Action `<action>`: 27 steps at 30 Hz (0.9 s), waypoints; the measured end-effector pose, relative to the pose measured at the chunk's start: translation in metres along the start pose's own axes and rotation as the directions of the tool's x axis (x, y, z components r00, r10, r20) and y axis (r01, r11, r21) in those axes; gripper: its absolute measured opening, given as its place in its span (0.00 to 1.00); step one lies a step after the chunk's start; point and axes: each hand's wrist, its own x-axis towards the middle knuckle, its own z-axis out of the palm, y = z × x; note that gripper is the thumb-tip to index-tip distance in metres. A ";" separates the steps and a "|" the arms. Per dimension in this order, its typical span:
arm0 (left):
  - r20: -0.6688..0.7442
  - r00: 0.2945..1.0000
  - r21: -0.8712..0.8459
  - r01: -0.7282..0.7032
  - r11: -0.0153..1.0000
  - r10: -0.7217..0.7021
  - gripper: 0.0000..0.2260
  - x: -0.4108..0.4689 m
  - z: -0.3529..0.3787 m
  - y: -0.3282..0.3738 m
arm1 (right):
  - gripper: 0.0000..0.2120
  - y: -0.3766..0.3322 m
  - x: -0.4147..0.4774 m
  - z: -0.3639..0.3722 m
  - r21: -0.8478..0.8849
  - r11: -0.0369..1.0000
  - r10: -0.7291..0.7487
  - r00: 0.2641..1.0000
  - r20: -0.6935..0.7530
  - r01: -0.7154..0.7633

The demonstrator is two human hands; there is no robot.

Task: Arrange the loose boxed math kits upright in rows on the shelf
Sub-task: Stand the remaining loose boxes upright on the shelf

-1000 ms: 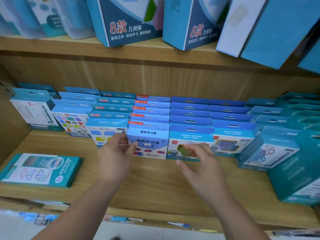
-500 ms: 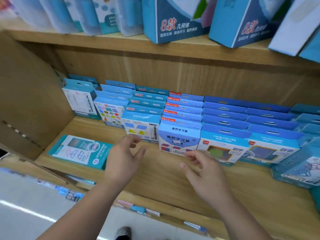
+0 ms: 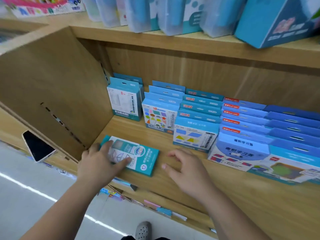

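Observation:
A teal boxed math kit [image 3: 143,160] lies flat near the front left of the wooden shelf [image 3: 242,193]. My left hand [image 3: 102,161] rests on its left part, fingers spread over the top face, not closed around it. My right hand [image 3: 183,167] hovers just to the right of that box, fingers apart and empty. Behind them, several rows of blue and teal boxed kits [image 3: 195,132] stand upright, front to back, across the shelf.
The shelf's wooden side wall [image 3: 57,87] stands close on the left. An upper shelf [image 3: 173,42] carries larger blue boxes and clear cases. A black-and-white tag [image 3: 37,146] sticks out at the left. The floor and a grey shoe [image 3: 143,230] show below.
The view swung left. My left hand moved from the standing rows down to the flat teal box and now touches it. My right hand followed leftward, still empty.

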 end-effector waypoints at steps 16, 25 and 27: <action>-0.136 0.894 -0.561 -0.425 0.711 0.427 0.37 0.028 0.010 -0.008 | 0.36 -0.034 0.029 0.049 -0.088 0.974 0.217 0.973 0.082 -0.209; -0.397 0.796 -0.783 -0.554 0.284 0.458 0.19 0.016 -0.013 0.039 | 0.16 -0.018 -0.010 0.024 0.398 0.879 0.315 0.946 -0.075 -0.261; -0.412 0.775 -0.803 -0.558 0.211 0.480 0.19 0.006 -0.018 0.057 | 0.14 -0.013 -0.021 0.010 0.426 0.877 0.298 0.947 -0.119 -0.222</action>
